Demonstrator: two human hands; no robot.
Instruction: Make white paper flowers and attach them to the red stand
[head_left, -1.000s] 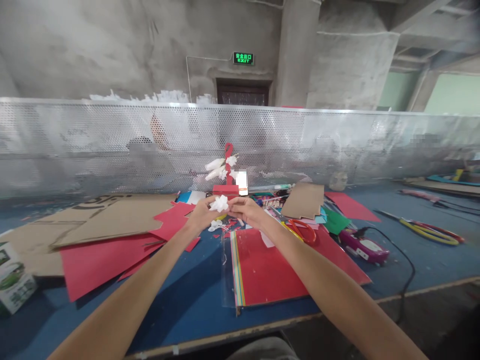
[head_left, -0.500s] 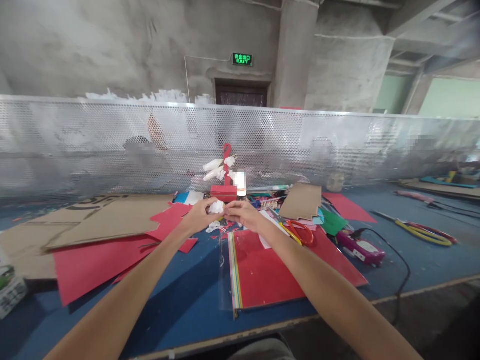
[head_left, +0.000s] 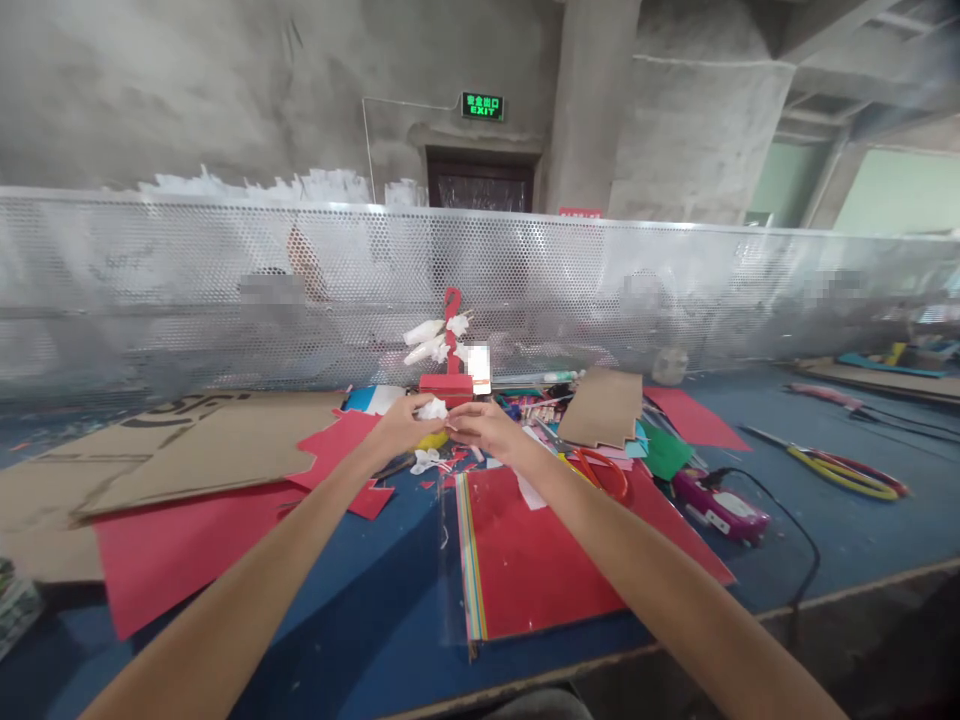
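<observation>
My left hand (head_left: 399, 425) is closed around a small crumpled white paper flower (head_left: 433, 409), held above the middle of the table. The fingertips of my right hand (head_left: 486, 428) pinch together at the flower's right edge. Just behind my hands, a red paper stand (head_left: 452, 340) with a hooked top rises from a red box (head_left: 433, 386). White flowers and long white buds (head_left: 424, 333) are fixed to it. A lit phone (head_left: 480, 372) leans beside the stand. White scraps (head_left: 427, 461) lie below my hands.
Cardboard sheets (head_left: 217, 440) and red paper (head_left: 202, 540) cover the left. A pack of coloured paper (head_left: 555, 570) lies in front of me. Red-and-yellow scissors (head_left: 600, 475), a purple corded device (head_left: 721, 507) and long-bladed scissors (head_left: 840, 468) lie to the right. A perforated metal screen (head_left: 525, 290) stands behind.
The white flower looks more bunched and more covered by my fingers than a second ago. My hands stay together in nearly the same place, while the view has shifted slightly.
</observation>
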